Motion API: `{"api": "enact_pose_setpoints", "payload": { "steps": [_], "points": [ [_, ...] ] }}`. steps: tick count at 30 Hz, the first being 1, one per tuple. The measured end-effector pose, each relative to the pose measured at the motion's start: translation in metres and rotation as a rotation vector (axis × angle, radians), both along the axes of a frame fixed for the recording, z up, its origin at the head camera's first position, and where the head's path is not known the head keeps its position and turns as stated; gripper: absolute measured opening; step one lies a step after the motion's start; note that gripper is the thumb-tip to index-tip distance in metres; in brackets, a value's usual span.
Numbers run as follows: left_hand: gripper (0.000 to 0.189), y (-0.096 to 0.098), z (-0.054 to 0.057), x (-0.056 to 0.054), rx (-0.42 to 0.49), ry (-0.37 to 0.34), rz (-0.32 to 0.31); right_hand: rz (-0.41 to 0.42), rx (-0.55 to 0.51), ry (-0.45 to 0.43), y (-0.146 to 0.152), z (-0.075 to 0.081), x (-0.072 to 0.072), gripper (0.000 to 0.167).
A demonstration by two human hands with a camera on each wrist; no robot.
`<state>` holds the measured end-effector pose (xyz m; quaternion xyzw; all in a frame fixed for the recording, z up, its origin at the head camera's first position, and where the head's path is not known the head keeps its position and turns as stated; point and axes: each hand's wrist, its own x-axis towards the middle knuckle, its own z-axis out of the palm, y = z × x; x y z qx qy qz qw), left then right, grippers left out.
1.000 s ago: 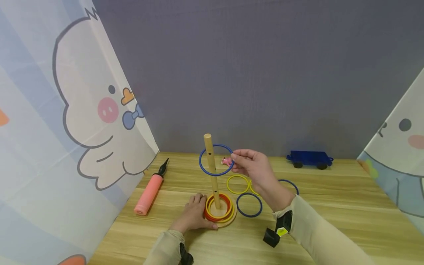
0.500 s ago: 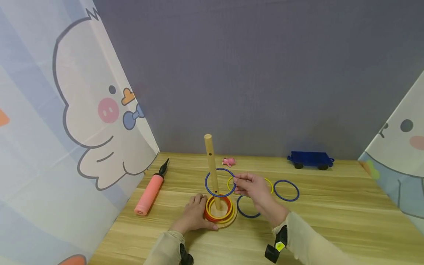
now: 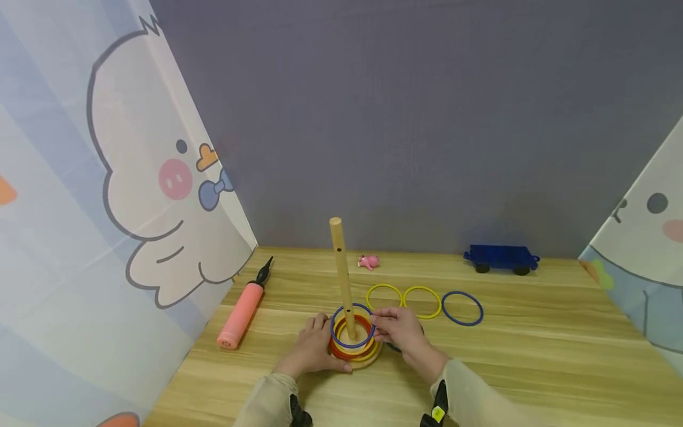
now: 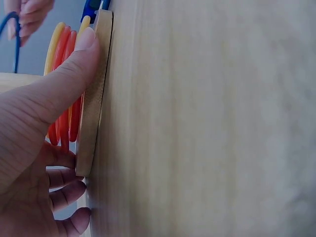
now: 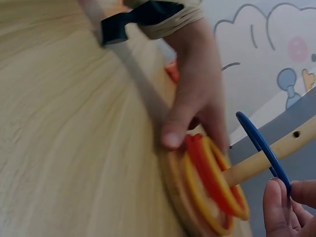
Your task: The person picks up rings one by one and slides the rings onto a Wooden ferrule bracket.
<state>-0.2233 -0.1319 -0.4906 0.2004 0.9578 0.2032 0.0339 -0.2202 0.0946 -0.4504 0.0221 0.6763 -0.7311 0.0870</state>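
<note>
In the head view my left hand (image 3: 311, 351) holds the round wooden base (image 3: 372, 358) of a ring-toss stand. The left wrist view shows its thumb on the rim (image 4: 91, 108), the other fingers at the far side. Yellow and red rings (image 5: 210, 170) lie stacked around the foot of the upright peg (image 3: 341, 267). My right hand (image 3: 404, 333) pinches a blue ring (image 3: 352, 346) between thumb and fingers. That blue ring encircles the peg low down, a little above the stack in the right wrist view.
Two yellow rings (image 3: 422, 288) and a blue ring (image 3: 462, 292) lie right of the stand. Another blue ring (image 3: 393, 347) is mostly hidden under my right hand. A pink hand pump (image 3: 242, 314) lies left; a pink figurine (image 3: 369, 261) and blue toy wagon (image 3: 501, 256) stand near the back wall.
My right hand has moved down along the peg, bringing the blue ring from near the top to just above the stacked rings. The left hand has stayed at the base.
</note>
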Motion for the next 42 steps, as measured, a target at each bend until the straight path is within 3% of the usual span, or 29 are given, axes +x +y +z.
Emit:
{"api": "enact_pose_setpoints", "payload": {
  "steps": [8,27,42],
  "points": [
    [0.115,0.0,0.0,0.001,-0.001,0.001,0.003,0.01,-0.022,0.009,-0.004,-0.018,-0.002,0.022],
    [0.116,0.0,0.0,0.001,-0.002,-0.003,-0.007,-0.103,0.085,0.056,0.002,-0.031,-0.006,0.012],
    [0.117,0.0,0.0,-0.001,-0.023,0.009,-0.007,-0.191,0.154,0.035,0.054,-0.039,-0.013,0.009]
  ]
}}
